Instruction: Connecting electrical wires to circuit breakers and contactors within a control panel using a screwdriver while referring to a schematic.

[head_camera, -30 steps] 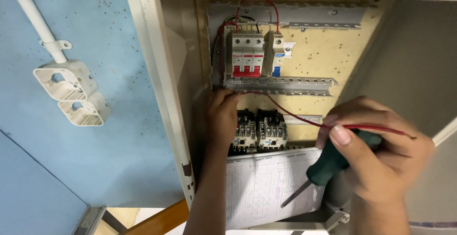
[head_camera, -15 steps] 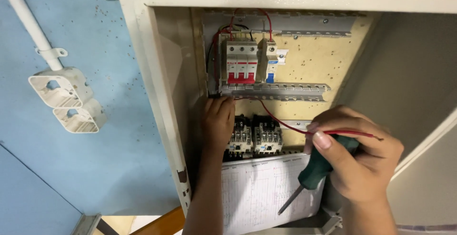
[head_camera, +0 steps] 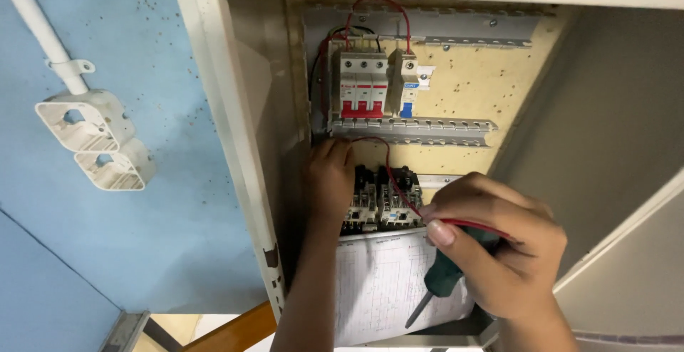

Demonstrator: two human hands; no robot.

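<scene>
1. The right hand [head_camera: 499, 252] has its fingers [head_camera: 456, 206] curled tight; thumb and forefinger pinch a thin red wire [head_camera: 399, 188], while the other fingers wrap the green handle of a screwdriver [head_camera: 445, 281] whose shaft points down and left, away from the fingertips, over a printed wiring sheet [head_camera: 377, 288].
2. The red wire runs from the pinch up and left, across two black contactors [head_camera: 381, 195] just beside the fingertips.
3. The left hand [head_camera: 331, 177] reaches up from below, forearm upright; its fingers bend loosely, their tips against the cabinet's back panel just under a grey slotted duct [head_camera: 413, 130]; whether they grip anything cannot be told.
4. Above those fingertips sit red-and-white breakers [head_camera: 363, 85].
</scene>
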